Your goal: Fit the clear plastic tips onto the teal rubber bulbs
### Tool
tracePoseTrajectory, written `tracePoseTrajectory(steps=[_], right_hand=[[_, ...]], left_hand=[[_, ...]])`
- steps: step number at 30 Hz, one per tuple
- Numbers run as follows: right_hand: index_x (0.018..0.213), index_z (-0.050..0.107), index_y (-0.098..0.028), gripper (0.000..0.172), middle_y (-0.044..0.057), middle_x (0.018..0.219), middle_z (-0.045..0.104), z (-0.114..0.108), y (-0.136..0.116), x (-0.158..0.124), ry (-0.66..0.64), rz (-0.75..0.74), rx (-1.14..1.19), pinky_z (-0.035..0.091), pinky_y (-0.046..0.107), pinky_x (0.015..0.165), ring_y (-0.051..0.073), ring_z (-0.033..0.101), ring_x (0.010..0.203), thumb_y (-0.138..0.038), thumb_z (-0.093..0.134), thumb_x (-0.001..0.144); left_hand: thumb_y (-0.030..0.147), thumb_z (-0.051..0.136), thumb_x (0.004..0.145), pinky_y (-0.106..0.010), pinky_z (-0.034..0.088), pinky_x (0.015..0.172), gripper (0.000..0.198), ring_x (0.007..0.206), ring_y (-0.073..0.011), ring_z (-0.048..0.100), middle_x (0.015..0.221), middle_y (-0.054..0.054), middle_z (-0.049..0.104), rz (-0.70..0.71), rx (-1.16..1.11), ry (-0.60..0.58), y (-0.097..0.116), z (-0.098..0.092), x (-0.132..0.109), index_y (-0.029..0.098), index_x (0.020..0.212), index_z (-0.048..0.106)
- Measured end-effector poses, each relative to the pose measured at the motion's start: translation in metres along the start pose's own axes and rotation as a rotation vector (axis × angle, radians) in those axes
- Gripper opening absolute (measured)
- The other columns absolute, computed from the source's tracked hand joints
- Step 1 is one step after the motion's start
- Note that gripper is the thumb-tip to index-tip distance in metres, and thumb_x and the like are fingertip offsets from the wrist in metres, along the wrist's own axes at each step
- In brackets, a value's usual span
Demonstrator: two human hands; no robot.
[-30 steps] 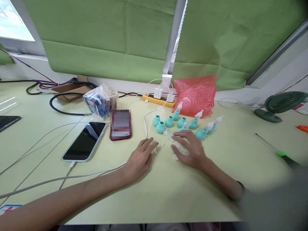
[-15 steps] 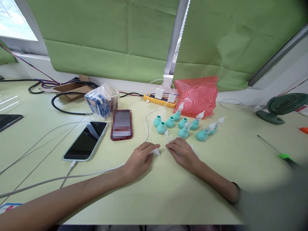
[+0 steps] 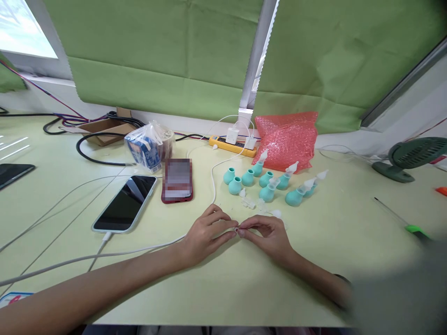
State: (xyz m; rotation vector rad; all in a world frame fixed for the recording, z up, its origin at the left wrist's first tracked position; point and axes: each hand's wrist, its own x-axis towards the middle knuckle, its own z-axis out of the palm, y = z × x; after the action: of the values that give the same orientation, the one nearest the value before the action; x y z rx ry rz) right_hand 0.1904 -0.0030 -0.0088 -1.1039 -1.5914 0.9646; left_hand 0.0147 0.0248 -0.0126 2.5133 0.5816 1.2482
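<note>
My left hand [image 3: 209, 235] and my right hand [image 3: 267, 235] meet fingertip to fingertip above the near part of the table. Both pinch a small translucent nozzle tip [image 3: 236, 229], of which only a ring-like end shows; the fingers hide the rest. Beyond my right hand lie several small clear plastic pieces [image 3: 249, 203] and a whitish round piece [image 3: 276, 213]. Farther back stand teal rubber bulbs: some are bare with open necks, like one bulb [image 3: 235, 186], and others carry translucent tips, like another bulb [image 3: 294, 197].
A red bubble-wrap pouch [image 3: 288, 139] and a yellow power strip [image 3: 232, 146] lie at the back. Left are a red-cased phone [image 3: 177, 181], a charging phone [image 3: 125, 204] and a bagged blue package [image 3: 146, 148]. Right are a green-handled screwdriver [image 3: 414, 228] and a fan [image 3: 415, 153].
My right hand has drawn back from the clear pieces and come to my left fingertips. The translucent tip in my left hand has turned and is now pinched between both hands.
</note>
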Motion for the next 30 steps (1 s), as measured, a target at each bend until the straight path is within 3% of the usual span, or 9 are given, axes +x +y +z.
tracePoseTrajectory(steps=[3, 6, 10, 12, 17, 21, 24, 28, 30], right_hand=[[0.065, 0.062, -0.018, 0.004, 0.002, 0.063, 0.065, 0.001, 0.001, -0.001, -0.010, -0.033, -0.053, 0.051, 0.025, 0.058, 0.014, 0.060, 0.059, -0.021, 0.063, 0.064], [0.071, 0.062, -0.018, 0.005, 0.002, 0.064, 0.064, -0.004, -0.003, 0.001, 0.004, -0.188, -0.219, 0.049, 0.025, 0.058, 0.013, 0.059, 0.060, -0.019, 0.060, 0.067], [0.077, 0.060, -0.017, 0.011, 0.002, 0.063, 0.060, -0.028, -0.010, 0.010, 0.222, -0.458, -0.551, 0.043, 0.024, 0.054, 0.011, 0.052, 0.055, -0.017, 0.058, 0.066], [0.072, 0.059, -0.016, 0.007, 0.001, 0.056, 0.057, -0.044, -0.011, 0.015, 0.249, -0.501, -0.718, 0.040, 0.023, 0.050, 0.010, 0.049, 0.050, -0.018, 0.057, 0.066], [0.065, 0.059, -0.016, 0.013, -0.002, 0.046, 0.052, -0.067, -0.010, 0.024, -0.060, -0.333, -1.092, 0.032, 0.022, 0.045, 0.009, 0.045, 0.042, -0.028, 0.055, 0.065], [0.091, 0.058, -0.015, 0.029, 0.005, 0.072, 0.060, -0.057, -0.002, 0.027, 0.007, -0.307, -1.132, 0.038, 0.024, 0.052, 0.016, 0.055, 0.067, -0.035, 0.052, 0.070], [0.107, 0.051, -0.017, 0.037, 0.009, 0.093, 0.058, -0.043, 0.010, 0.030, 0.003, -0.301, -1.157, 0.041, 0.027, 0.057, 0.023, 0.051, 0.088, -0.036, 0.048, 0.075], [0.103, 0.055, -0.018, 0.027, 0.007, 0.084, 0.062, -0.032, 0.021, 0.033, -0.076, -0.284, -1.138, 0.041, 0.034, 0.068, 0.022, 0.051, 0.082, -0.026, 0.043, 0.080], [0.097, 0.057, -0.016, 0.023, 0.007, 0.081, 0.062, -0.031, 0.021, 0.032, -0.041, -0.296, -1.058, 0.040, 0.036, 0.072, 0.022, 0.051, 0.080, -0.024, 0.044, 0.079]], left_hand=[[0.013, 0.054, 0.074, -0.029, 0.043, 0.066, 0.012, 0.072, -0.0140, 0.044, 0.076, -0.007, 0.058, 0.012, -0.017, -0.009, 0.001, 0.000, 0.000, 0.013, 0.085, 0.059], [0.014, 0.054, 0.073, -0.029, 0.042, 0.065, 0.010, 0.070, -0.0138, 0.044, 0.073, -0.006, 0.058, -0.010, -0.016, 0.013, 0.003, -0.001, 0.001, 0.013, 0.082, 0.059], [0.015, 0.055, 0.072, -0.029, 0.042, 0.061, 0.008, 0.067, -0.0140, 0.043, 0.068, -0.007, 0.057, -0.087, 0.000, 0.067, 0.003, -0.001, 0.002, 0.012, 0.078, 0.060], [0.015, 0.056, 0.072, -0.028, 0.041, 0.060, 0.007, 0.066, -0.0140, 0.043, 0.067, -0.006, 0.056, -0.106, -0.003, 0.067, 0.003, 0.000, 0.002, 0.013, 0.076, 0.061], [0.016, 0.056, 0.070, -0.029, 0.040, 0.061, 0.005, 0.066, -0.0145, 0.043, 0.066, -0.006, 0.057, -0.127, 0.003, 0.050, 0.002, 0.001, 0.001, 0.013, 0.072, 0.059], [0.016, 0.054, 0.072, -0.028, 0.040, 0.059, 0.006, 0.064, -0.0140, 0.042, 0.064, -0.005, 0.056, -0.154, 0.024, 0.036, 0.001, 0.002, 0.000, 0.013, 0.073, 0.059], [0.016, 0.053, 0.073, -0.027, 0.040, 0.058, 0.009, 0.062, -0.0134, 0.042, 0.061, -0.004, 0.054, -0.161, 0.035, 0.032, 0.000, 0.002, -0.001, 0.013, 0.077, 0.060], [0.017, 0.053, 0.073, -0.027, 0.040, 0.059, 0.011, 0.062, -0.0135, 0.042, 0.061, -0.004, 0.054, -0.149, 0.030, 0.036, 0.000, 0.002, -0.001, 0.014, 0.081, 0.061], [0.017, 0.053, 0.073, -0.028, 0.040, 0.060, 0.012, 0.062, -0.0135, 0.042, 0.061, -0.004, 0.054, -0.140, 0.029, 0.044, 0.000, 0.002, -0.001, 0.014, 0.082, 0.061]])
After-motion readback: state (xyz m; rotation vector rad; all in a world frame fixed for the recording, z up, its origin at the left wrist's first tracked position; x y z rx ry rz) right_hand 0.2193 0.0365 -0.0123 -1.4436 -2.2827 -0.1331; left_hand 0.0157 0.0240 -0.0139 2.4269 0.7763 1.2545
